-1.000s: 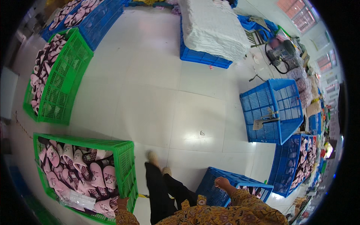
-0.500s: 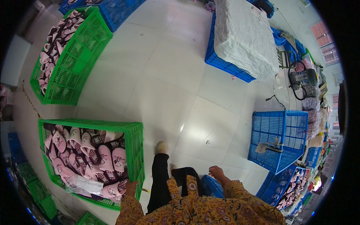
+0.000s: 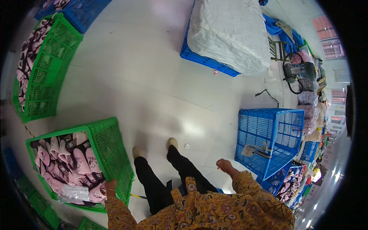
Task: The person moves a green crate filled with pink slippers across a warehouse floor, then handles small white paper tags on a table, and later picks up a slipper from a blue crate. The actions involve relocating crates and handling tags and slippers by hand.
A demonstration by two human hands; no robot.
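A green plastic crate [image 3: 112, 147] full of pink slippers [image 3: 81, 161] stands on the pale tiled floor [image 3: 153, 99] at the person's left, a clear plastic packet [image 3: 74, 193] lying on the pile. The person's left hand [image 3: 110, 185] is at the crate's near rim, its fingers hooked over the edge. The right hand [image 3: 224, 165] hangs above the floor, well apart from the crate, its fingers curled into a loose fist. Past the slippers, a second green crate [image 3: 55, 69] holds more footwear, with a blue crate [image 3: 84, 16] touching its far end. Ahead, a white sheet [image 3: 230, 36] covers a load on a blue base [image 3: 207, 58]; at right is an open blue mesh bin [image 3: 255, 128].
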